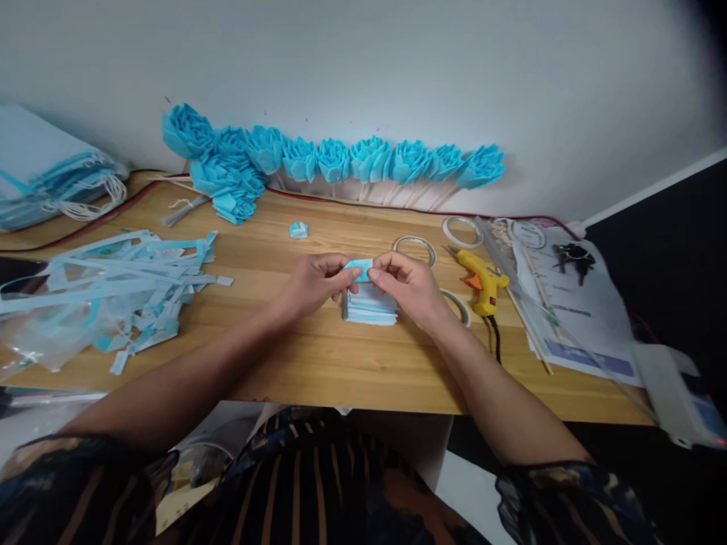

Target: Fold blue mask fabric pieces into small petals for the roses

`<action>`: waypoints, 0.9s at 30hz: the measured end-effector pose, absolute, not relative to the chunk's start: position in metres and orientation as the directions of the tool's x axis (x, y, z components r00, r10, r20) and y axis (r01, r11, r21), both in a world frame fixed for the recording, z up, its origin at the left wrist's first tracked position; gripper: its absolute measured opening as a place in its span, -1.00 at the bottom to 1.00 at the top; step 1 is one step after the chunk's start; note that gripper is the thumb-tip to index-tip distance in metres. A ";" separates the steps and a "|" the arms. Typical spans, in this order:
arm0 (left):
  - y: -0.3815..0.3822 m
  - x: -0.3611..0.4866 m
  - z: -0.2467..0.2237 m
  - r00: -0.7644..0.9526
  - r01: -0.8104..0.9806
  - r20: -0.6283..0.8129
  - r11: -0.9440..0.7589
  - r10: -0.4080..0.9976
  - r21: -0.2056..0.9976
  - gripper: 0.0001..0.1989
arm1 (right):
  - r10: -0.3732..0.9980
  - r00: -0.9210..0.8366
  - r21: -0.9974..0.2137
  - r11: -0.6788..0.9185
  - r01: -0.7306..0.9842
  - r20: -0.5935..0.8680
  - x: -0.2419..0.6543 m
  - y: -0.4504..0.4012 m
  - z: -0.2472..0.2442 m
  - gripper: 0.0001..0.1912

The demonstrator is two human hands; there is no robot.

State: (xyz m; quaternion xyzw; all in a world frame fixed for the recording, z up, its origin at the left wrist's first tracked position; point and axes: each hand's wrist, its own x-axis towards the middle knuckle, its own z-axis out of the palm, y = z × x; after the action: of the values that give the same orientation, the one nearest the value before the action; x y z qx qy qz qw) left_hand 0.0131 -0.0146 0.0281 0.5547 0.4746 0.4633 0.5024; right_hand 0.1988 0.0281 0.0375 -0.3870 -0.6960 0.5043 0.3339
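Between both hands is a small folded blue piece [359, 269], held above a stack of pale blue and white sheets [370, 309]. My left hand [318, 284] pinches its left end between thumb and fingers. At the right end, my right hand [410, 284] grips it the same way. A small folded blue piece with a white mark [298, 228] lies on the wooden table [318, 363], beyond my left hand.
Blue flowers on sticks [372, 159] lean along the wall. Cut strips [141, 265] are heaped at the left. Tape rolls [417, 248], a yellow glue gun [482, 280], papers [596, 303] and keys [573, 257] lie at the right.
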 end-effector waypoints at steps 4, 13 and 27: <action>-0.015 0.012 0.032 0.122 0.043 0.020 -0.026 0.992 0.999 -0.59 | 0.875 -0.475 -0.957 0.212 0.199 0.095 0.198 0.028 0.038 -0.80; -0.015 0.014 0.029 0.149 0.038 0.022 -0.028 0.989 0.999 -0.65 | 0.878 -0.469 -0.953 0.216 0.215 0.093 0.197 0.026 0.037 -0.79; -0.016 0.014 0.033 0.128 0.110 0.042 -0.056 0.991 0.992 -0.71 | 0.851 -0.500 -0.946 0.277 0.166 0.161 0.200 0.025 0.039 -0.66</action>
State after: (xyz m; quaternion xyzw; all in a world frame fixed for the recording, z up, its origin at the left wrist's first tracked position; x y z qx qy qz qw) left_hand 0.0143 -0.0156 0.0330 0.5700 0.4826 0.4506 0.4890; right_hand 0.1999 0.0249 0.0394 -0.3545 -0.7171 0.4856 0.3524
